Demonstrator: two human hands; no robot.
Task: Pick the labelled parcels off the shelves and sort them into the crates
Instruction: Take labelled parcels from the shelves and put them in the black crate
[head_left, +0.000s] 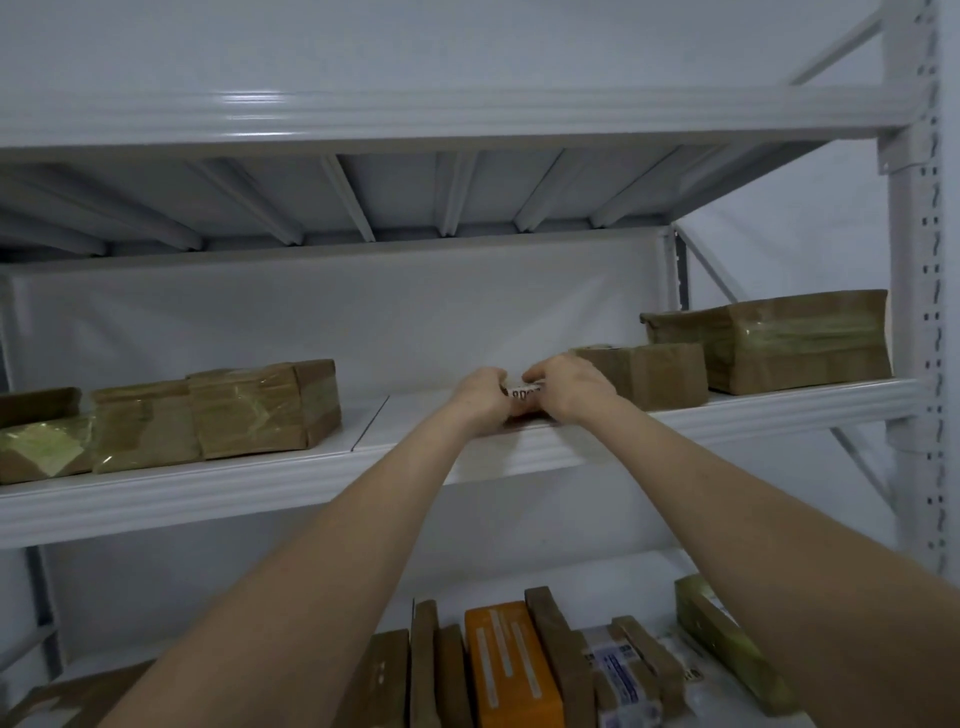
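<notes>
Both my arms reach up to the middle shelf (415, 457) of a white metal rack. My left hand (480, 397) and my right hand (563, 387) grip a small parcel (523, 393) between them at the shelf's front edge. Only its white label with dark print shows between my fingers; the rest is hidden by my hands. Taped brown parcels lie on the same shelf: a small one (649, 374) just right of my right hand and a larger one (774, 340) at the far right.
Three taped brown parcels (260, 410) sit in a row at the shelf's left. Below, the lower shelf holds several upright parcels, one orange (511, 670). A white upright post (914, 312) bounds the rack on the right. No crate is in view.
</notes>
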